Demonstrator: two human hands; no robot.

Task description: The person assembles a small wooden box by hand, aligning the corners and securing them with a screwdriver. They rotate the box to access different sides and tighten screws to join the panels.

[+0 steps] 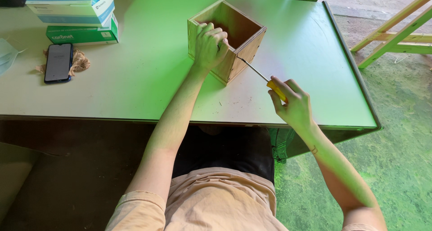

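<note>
left hand (210, 45) clamped over wooden box (238, 31) rim | right hand (293, 106) gripping yellow-handled screwdriver (261, 73), tip against box side

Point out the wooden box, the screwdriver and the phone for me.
wooden box (245, 49), head view: on its right outer wall.
screwdriver (254, 69), head view: on the bare metal shaft between box and hand.
phone (58, 62), head view: on the middle of its dark screen.

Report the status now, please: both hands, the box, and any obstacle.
Left hand grips wooden box rim. Right hand holds yellow-handled screwdriver, tip at box side. Nothing between them on table.
</note>
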